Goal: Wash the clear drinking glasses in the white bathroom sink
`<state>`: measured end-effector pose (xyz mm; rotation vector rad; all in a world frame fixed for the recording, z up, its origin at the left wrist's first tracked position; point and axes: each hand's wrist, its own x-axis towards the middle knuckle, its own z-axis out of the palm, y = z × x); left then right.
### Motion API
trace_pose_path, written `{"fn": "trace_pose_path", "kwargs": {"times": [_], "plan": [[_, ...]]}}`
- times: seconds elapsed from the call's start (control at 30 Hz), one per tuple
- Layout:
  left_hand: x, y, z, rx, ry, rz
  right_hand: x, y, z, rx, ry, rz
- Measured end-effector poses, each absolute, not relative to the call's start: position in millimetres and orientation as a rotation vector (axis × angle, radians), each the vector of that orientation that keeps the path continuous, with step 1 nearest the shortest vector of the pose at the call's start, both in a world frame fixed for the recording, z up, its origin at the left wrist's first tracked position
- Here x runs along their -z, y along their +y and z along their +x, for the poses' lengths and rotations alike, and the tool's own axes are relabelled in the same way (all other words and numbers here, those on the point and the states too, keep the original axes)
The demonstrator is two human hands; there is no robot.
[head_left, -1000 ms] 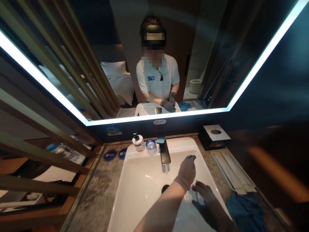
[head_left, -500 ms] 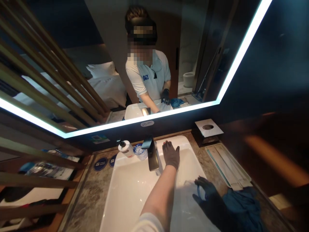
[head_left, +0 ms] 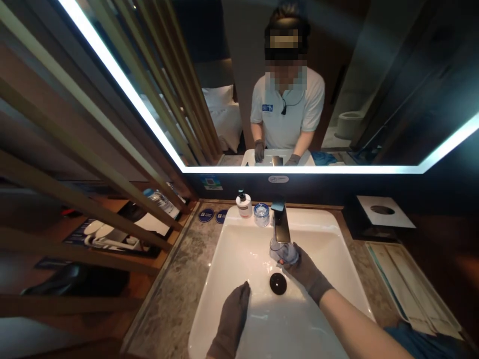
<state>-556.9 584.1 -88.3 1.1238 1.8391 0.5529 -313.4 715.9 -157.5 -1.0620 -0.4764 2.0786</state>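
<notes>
Currently, the right hand (head_left: pixel 305 271), gloved, is gripping a clear glass (head_left: pixel 281 251) and holding it just under the spout of the black faucet (head_left: pixel 280 223), above the white basin (head_left: pixel 337 239). The left hand (head_left: pixel 232 314), also gloved, is lying flat and released on the basin's inner wall, left of the drain (head_left: pixel 278 283). Behind the faucet, 1 soap bottle (head_left: pixel 243 204) and 1 small jar (head_left: pixel 261 214) are standing on the basin's back rim. A blue cloth (head_left: pixel 415 341) is lying on the worktop (head_left: pixel 168 299) right of the basin.
</notes>
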Motion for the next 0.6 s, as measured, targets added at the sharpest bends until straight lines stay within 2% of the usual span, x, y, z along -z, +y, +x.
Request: {"fn": "trace_pose_path", "kwargs": {"times": [0.1,0.2,0.33,0.47,0.6], "plan": [[99.9,575.5,-564.8,-0.615,1.906,1.175,151.7,719.7,-310.0,-2.068,-0.481,-1.143],[126.6,561.7,-561.9,-0.755,1.963,1.396,132.4,717.5,-290.3,-1.921,-0.651,-1.286],[141.9,568.8,-564.9,-0.825,2.024,1.685,100.7,704.2,-258.7,-1.361,-1.554,-1.295],[106.9,637.8,-570.2,-0.603,1.938,1.868,73.1,702.8,-220.3,-0.794,-2.264,-1.172],[45.9,756.0,-544.3,-0.315,1.858,1.948,52.9,746.7,-185.8,-0.483,-2.361,-1.417]]}}
